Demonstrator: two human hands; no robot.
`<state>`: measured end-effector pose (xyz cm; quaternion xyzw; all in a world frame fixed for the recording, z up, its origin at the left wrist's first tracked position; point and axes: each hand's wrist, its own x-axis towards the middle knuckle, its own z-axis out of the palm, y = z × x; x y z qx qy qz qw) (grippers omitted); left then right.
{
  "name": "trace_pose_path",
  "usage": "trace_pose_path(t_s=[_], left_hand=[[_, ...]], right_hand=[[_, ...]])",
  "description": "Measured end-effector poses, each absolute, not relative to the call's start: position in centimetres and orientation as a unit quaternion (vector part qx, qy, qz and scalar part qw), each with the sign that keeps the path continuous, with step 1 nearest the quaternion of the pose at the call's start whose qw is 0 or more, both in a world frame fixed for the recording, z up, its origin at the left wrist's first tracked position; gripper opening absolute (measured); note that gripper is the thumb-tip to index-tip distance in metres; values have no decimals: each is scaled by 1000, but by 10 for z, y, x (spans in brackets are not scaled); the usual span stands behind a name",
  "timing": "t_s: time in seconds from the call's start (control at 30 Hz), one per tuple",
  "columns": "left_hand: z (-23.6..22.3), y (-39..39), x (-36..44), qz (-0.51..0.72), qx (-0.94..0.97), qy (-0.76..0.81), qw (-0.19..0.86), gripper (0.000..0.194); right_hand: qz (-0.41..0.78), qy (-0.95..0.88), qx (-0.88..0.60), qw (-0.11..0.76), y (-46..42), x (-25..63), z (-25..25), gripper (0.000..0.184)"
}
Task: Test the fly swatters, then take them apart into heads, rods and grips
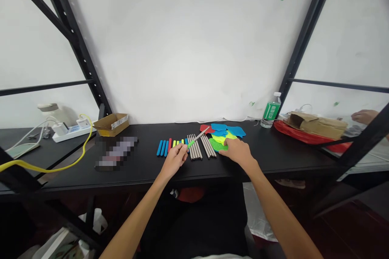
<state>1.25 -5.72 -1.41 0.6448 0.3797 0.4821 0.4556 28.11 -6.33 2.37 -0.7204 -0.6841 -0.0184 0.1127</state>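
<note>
My left hand point(174, 158) is closed around the green grip of a thin metal rod point(200, 134), which slants up to the right. Loose blue, red and yellow handle grips point(164, 148) lie in a row beside this hand. Two groups of metal rods point(194, 151) rest between my hands. My right hand point(238, 151) pinches the edge of a green mesh fly swatter head point(216, 145). Its fingertips are partly hidden. Just behind, yellow, red and blue swatter heads point(236, 131) overlap in a pile.
An open cardboard box point(112, 124) and a blurred-out item point(117, 153) are on the black table point(146, 172) at left. A yellow cable point(79, 158) crosses the left side. A water bottle point(271, 111) stands back right. Another person's hand point(364, 115) shows at far right.
</note>
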Motion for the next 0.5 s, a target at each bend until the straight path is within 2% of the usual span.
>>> trace_pose_path(t_s=[0.17, 0.37, 0.5], left_hand=[[-14, -58, 12, 481, 644, 377, 460, 41], [-15, -57, 12, 480, 646, 374, 461, 41], [-15, -57, 11, 479, 650, 374, 457, 41]], right_hand=[[-12, -690, -712, 129, -62, 282, 20, 45], [20, -680, -711, 176, -59, 285, 14, 67], [25, -689, -699, 191, -56, 285, 12, 71]])
